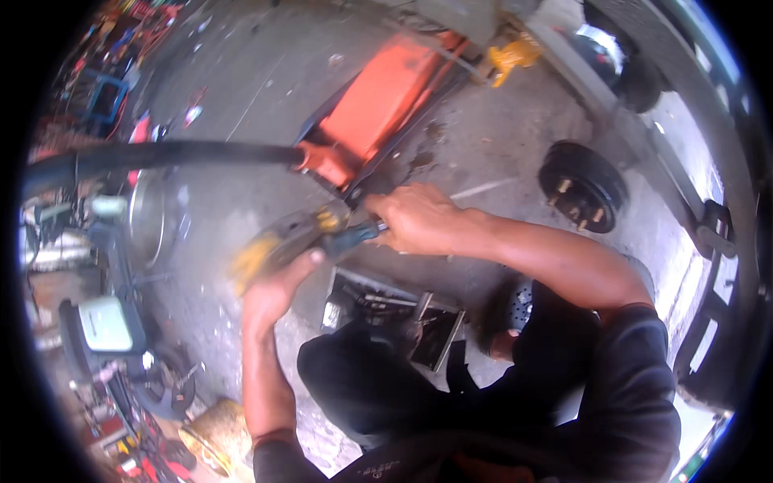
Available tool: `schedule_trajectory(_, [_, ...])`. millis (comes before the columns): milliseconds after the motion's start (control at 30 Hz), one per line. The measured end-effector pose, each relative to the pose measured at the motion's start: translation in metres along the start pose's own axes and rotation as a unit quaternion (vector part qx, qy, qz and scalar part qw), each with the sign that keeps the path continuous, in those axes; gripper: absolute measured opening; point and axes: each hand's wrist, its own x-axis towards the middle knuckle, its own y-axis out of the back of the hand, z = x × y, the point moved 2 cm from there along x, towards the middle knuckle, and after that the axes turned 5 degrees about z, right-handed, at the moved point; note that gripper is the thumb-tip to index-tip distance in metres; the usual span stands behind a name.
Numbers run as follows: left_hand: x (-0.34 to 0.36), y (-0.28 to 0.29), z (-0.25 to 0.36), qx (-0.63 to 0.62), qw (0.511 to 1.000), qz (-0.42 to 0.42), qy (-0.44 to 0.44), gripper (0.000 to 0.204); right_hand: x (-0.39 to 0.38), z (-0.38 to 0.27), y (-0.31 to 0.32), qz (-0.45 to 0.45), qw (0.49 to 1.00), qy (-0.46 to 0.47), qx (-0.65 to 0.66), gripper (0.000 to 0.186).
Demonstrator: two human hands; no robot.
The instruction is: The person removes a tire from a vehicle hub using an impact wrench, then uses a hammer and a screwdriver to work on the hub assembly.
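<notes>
My left hand (272, 294) is closed around a yellow-and-grey object (278, 241) that motion blurs; its kind cannot be made out. Beside its thumb lies a dark teal handle (353, 237) of a hand tool. My right hand (415, 217) is closed at the other end of that tool, where a short bit of metal shows by the fingers. What the right palm covers is hidden. Both hands are close together, above the floor and just short of an orange floor jack (374, 105). Below them, by my knees, sits an open metal toolbox (439, 338) with several tools inside.
The jack's black handle (185, 153) reaches across to the left. A black brake drum (581, 187) with studs lies at the right, near the vehicle frame (644, 137). A yellow stand (514, 56) is at the far side. Tools and parts, including a pale-lidded case (106, 324), crowd the left.
</notes>
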Motion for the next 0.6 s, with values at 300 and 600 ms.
schedule_trajectory(300, [0.012, 0.023, -0.201, 0.076, 0.995, -0.038, 0.053, 0.045, 0.015, 0.057, -0.214, -0.092, 0.995, -0.027, 0.037, 0.034])
schedule_trajectory(600, [0.063, 0.057, -0.314, 0.156, 0.973, 0.145, 0.083, 0.043, 0.017, 0.103, -0.201, -0.008, 0.988, -0.022, -0.155, 0.021])
